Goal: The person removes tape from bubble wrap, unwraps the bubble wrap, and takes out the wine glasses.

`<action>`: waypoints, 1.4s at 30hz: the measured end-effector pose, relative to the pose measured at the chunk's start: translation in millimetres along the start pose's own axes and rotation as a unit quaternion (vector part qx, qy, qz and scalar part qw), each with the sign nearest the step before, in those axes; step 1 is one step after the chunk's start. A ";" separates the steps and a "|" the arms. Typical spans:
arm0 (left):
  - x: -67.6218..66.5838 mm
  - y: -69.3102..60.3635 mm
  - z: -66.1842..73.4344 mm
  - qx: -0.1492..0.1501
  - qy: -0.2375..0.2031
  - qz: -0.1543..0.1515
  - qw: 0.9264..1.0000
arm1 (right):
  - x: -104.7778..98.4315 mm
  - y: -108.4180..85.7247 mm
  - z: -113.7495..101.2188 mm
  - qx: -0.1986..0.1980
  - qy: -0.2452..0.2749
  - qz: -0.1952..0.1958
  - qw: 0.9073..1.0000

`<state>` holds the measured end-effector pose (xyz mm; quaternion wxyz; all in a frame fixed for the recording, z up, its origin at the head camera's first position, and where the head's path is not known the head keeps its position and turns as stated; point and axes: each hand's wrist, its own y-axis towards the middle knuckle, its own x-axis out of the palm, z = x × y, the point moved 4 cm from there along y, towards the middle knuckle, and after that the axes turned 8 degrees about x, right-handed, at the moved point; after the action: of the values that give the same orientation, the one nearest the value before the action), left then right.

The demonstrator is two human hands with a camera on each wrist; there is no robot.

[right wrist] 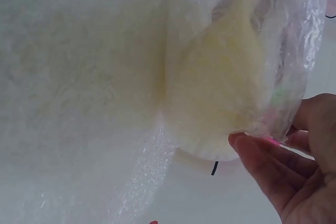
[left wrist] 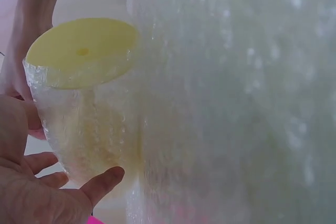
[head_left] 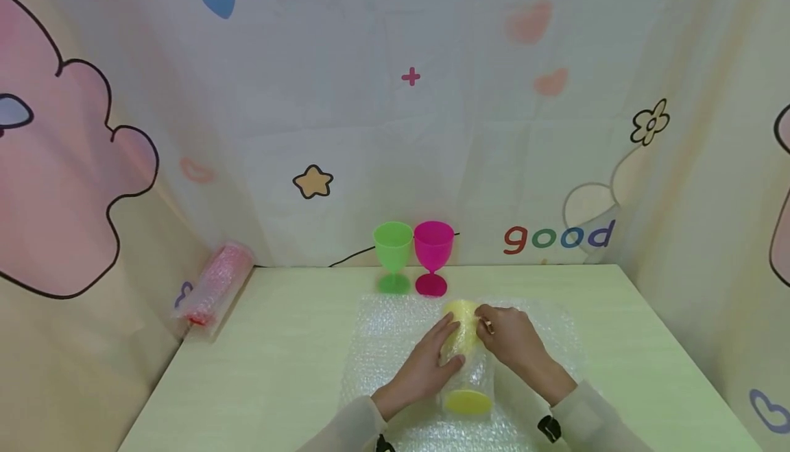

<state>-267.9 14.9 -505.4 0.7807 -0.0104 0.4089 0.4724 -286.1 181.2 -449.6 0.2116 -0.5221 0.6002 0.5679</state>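
A yellow goblet (head_left: pixel 468 401) lies on its side, base toward the wearer, wrapped in bubble wrap (head_left: pixel 376 342). In the left wrist view its round base (left wrist: pixel 81 51) shows at the end of the wrap. My left hand (head_left: pixel 426 364) rests along the roll's left side with fingers spread and relaxed. On the far right side my right hand (head_left: pixel 515 342) pinches the wrap's edge between thumb and finger. The right wrist view shows that hand (right wrist: pixel 294 166) holding the film beside the goblet's bowl (right wrist: pixel 220 77).
A green goblet (head_left: pixel 393 246) and a pink goblet (head_left: pixel 434 246) stand upright at the table's back edge. A bubble-wrapped bundle (head_left: pixel 221 284) with something red inside lies at the back left. A printed curtain (head_left: pixel 345 81) hangs behind the table (head_left: pixel 259 370).
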 end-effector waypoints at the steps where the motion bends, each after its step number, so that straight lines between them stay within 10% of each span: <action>1: 0.0 -0.7 -0.6 0.000 -0.004 0.000 1.000 | -0.7 -1.7 1.8 0.002 0.003 0.001 1.000; 25: -10.8 4.9 0.8 -0.008 0.011 0.026 1.000 | -14.1 -5.1 46.2 0.088 0.051 -0.053 0.993; 35: -1.2 36.5 11.6 -0.107 0.022 -0.015 0.994 | -5.5 21.3 49.1 0.081 0.046 -0.148 0.985; 42: 0.5 37.1 8.5 -0.131 0.055 0.010 0.990 | 2.5 24.9 48.2 0.096 0.089 -0.161 0.978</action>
<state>-290.1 39.3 -486.4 0.7444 -0.1348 0.3856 0.5282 -325.0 218.9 -453.1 0.2951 -0.6377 0.5765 0.4171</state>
